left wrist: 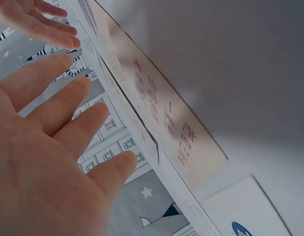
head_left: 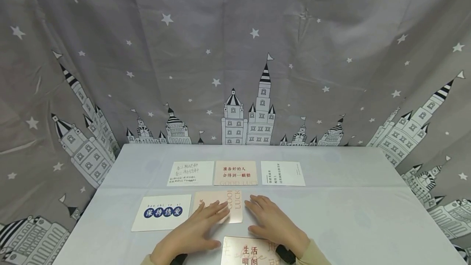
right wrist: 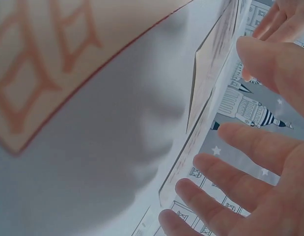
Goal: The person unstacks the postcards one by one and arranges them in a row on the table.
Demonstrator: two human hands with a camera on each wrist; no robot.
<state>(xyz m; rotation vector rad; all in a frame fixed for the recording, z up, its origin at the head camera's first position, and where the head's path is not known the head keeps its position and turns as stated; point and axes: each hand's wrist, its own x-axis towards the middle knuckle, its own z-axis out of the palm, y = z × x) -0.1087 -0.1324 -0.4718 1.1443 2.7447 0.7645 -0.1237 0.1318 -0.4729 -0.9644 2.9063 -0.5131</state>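
My left hand (head_left: 193, 230) hovers with fingers spread at the left of a pale pink card (head_left: 218, 196), its fingertips overlapping the card in the head view. Nothing is held in it. Just right of that card is my right hand (head_left: 274, 221), fingers extended and holding nothing. In the left wrist view the pink card (left wrist: 164, 105) with red characters lies flat beyond the left hand (left wrist: 48, 152). Closest to the body, a cream card (head_left: 235, 250) with red characters lies partly under the right wrist; its edge (right wrist: 68, 98) looms large in the right wrist view.
A white card (head_left: 163, 225) with blue circles lies at the left. Behind stands a row: a handwritten white card (head_left: 193, 171), a pink card (head_left: 235, 165), and a white card (head_left: 285, 171) with sideways text. A grey castle-print curtain (head_left: 191, 23) hangs behind the white table (head_left: 349, 216).
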